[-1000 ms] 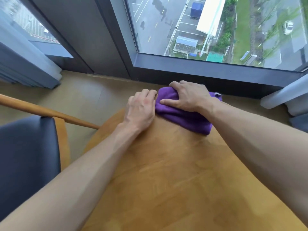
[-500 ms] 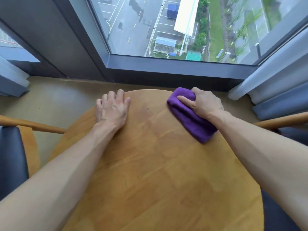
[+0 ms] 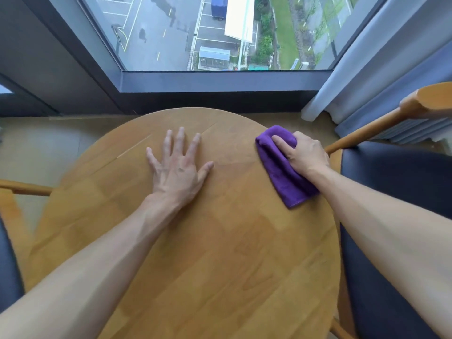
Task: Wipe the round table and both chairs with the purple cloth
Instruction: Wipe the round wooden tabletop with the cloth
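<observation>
Purple cloth [image 3: 283, 167] now rightward, under right-hand grip [image 3: 307, 155]

High-rise room, apartment or hotel: round wooden worktop [image 3: 195, 241], dark-cushioned wooden armchair [image 3: 396, 192], grey curtain [image 3: 381, 77], window [image 3: 220, 33] overlooking car park far below.

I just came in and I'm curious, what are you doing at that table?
A person is wiping the round table. The right hand presses a folded purple cloth flat near the table's right edge, while the left hand rests spread out on the wood. A dark-seated chair stands on the right, and nothing is touching it.
</observation>
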The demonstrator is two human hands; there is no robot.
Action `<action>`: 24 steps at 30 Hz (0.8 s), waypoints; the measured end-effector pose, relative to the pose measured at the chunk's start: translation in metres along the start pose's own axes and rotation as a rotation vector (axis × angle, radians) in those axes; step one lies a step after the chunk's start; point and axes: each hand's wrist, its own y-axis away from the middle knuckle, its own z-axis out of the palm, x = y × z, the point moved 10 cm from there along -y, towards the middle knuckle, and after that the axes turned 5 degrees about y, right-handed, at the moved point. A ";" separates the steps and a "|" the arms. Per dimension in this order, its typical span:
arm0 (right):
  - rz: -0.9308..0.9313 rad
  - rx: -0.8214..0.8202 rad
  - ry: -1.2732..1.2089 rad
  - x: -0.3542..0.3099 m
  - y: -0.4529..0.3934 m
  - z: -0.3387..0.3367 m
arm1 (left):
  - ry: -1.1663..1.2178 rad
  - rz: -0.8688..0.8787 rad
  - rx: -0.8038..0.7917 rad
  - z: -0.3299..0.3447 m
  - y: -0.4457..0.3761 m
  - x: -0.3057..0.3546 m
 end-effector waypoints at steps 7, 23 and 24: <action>0.148 0.022 -0.094 0.046 0.043 0.002 | -0.039 0.141 -0.090 0.030 0.044 0.080; 0.626 0.194 -0.203 0.124 0.220 0.023 | -0.102 0.309 -0.239 0.079 0.154 0.105; 0.653 0.203 -0.205 0.126 0.235 0.026 | -0.112 0.307 -0.224 0.077 0.157 0.096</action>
